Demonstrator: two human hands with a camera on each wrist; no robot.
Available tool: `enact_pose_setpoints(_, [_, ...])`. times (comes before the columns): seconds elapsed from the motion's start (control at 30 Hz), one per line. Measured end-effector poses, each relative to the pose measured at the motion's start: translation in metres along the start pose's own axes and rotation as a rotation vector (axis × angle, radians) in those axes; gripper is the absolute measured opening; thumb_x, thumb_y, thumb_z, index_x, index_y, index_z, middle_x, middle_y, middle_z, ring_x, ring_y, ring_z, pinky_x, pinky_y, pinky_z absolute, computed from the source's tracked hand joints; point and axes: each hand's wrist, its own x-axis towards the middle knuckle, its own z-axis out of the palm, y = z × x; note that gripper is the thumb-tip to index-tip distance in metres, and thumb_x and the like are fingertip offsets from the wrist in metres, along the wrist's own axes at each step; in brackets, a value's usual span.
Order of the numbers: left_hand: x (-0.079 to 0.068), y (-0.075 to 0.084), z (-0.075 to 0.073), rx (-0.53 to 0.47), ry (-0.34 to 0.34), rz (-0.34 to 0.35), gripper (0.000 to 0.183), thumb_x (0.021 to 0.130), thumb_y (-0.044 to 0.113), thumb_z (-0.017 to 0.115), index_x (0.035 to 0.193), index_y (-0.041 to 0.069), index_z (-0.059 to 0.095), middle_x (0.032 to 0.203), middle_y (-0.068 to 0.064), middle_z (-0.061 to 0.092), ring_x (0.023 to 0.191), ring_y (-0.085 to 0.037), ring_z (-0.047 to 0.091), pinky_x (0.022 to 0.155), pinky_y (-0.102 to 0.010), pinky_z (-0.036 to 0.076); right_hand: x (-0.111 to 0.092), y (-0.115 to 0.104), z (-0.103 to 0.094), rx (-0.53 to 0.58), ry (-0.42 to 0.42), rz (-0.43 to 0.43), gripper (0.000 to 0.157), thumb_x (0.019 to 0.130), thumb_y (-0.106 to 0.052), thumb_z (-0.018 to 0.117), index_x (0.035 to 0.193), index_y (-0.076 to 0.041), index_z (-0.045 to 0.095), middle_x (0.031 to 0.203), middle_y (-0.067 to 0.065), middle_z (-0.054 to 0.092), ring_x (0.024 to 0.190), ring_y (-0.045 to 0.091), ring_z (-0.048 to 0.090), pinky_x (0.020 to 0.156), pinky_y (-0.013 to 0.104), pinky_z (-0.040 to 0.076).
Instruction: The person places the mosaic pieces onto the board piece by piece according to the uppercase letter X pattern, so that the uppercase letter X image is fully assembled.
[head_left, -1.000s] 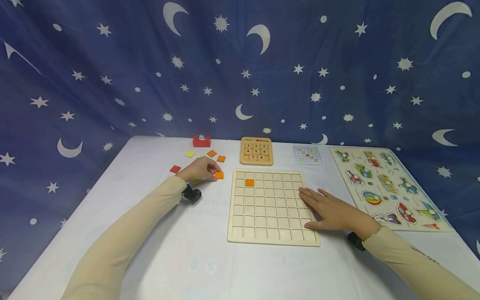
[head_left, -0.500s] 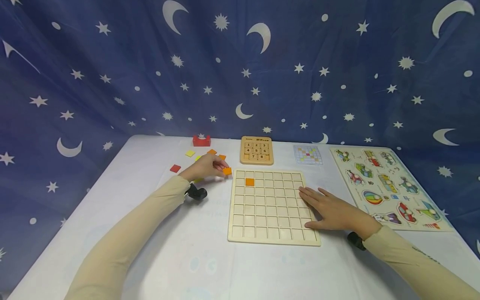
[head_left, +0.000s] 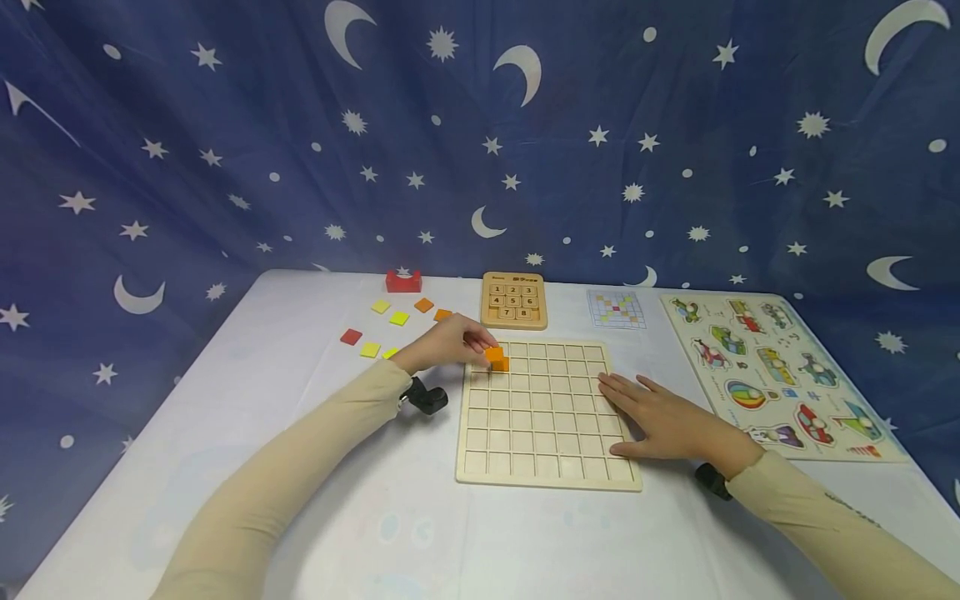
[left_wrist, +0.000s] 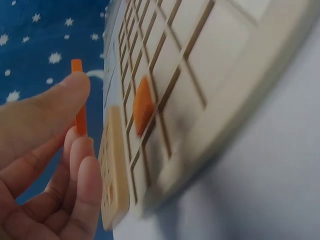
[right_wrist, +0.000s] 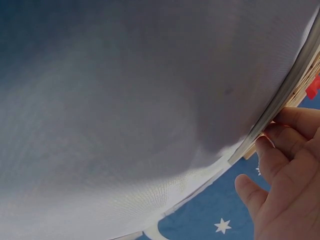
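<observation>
My left hand (head_left: 450,342) pinches an orange square tile (left_wrist: 81,120) between thumb and fingertips, over the upper left corner of the wooden grid board (head_left: 545,421). Seen from the left wrist, the tile stands on edge, apart from the board. A second orange tile (left_wrist: 143,106) sits in a cell near that corner; in the head view the held tile partly overlaps it. My right hand (head_left: 660,423) rests with fingers extended on the board's right edge. The right wrist view shows those fingertips (right_wrist: 287,116) at the rim.
Left of the board lie several loose tiles: yellow (head_left: 399,318), orange (head_left: 423,305) and red (head_left: 351,337). Behind stand a red block (head_left: 403,284) and a wooden number puzzle (head_left: 513,321). A printed grid card (head_left: 616,310) and a picture puzzle board (head_left: 780,375) lie right.
My left hand has lifted the orange tile from the table left of the board and carried it right, over the board's upper left corner. The right hand has stayed in place.
</observation>
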Motion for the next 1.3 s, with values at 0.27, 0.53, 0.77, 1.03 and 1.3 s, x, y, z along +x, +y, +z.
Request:
enact_pose_setpoints(0.27, [0.007,0.006,0.022,0.031,-0.003,-0.014,0.029,0.072,0.005,0.079,0.1,0.004,0.071,0.09,-0.008,0.07,0.073,-0.007,0.058,0.071,-0.018,0.052,0.0,0.001,0.0,0.002,-0.001,-0.001,0.095,0.081,-0.068,0.053,0.146,-0.002,0.03,0.154,0.014,0.027,0.141,0.03,0.029,0.113,0.054,0.021])
enact_pose_setpoints(0.53, [0.013,0.013,0.035,0.06,-0.035,-0.045,0.026,0.071,0.006,0.08,0.096,0.005,0.072,0.086,-0.005,0.07,0.07,-0.006,0.056,0.068,-0.015,0.049,0.0,0.001,0.001,0.004,0.0,0.0,0.095,0.081,-0.067,0.053,0.146,-0.002,0.03,0.154,0.014,0.027,0.141,0.03,0.029,0.113,0.053,0.021])
enact_pose_setpoints(0.77, [0.018,0.016,0.043,0.088,-0.034,-0.069,0.025,0.07,0.003,0.08,0.093,0.004,0.072,0.086,-0.005,0.07,0.069,-0.006,0.054,0.066,-0.015,0.048,0.0,0.001,0.001,0.008,-0.005,0.002,0.095,0.082,-0.067,0.053,0.146,-0.002,0.03,0.154,0.013,0.026,0.141,0.03,0.028,0.113,0.054,0.021])
enact_pose_setpoints(1.03, [0.018,0.017,0.047,0.095,-0.026,-0.102,0.025,0.068,0.002,0.081,0.091,0.004,0.072,0.081,-0.003,0.067,0.069,-0.007,0.053,0.065,-0.015,0.047,-0.001,0.0,0.0,0.019,-0.012,0.009,0.094,0.082,-0.067,0.054,0.146,-0.002,0.03,0.155,0.013,0.025,0.141,0.03,0.027,0.114,0.053,0.02])
enact_pose_setpoints(1.3, [0.014,0.016,0.043,0.086,0.001,-0.102,0.022,0.069,0.001,0.08,0.089,0.006,0.072,0.083,-0.004,0.07,0.069,-0.007,0.055,0.065,-0.015,0.048,-0.001,-0.001,-0.001,0.022,-0.01,0.006,0.094,0.081,-0.066,0.055,0.146,-0.001,0.03,0.154,0.014,0.026,0.141,0.031,0.028,0.113,0.054,0.02])
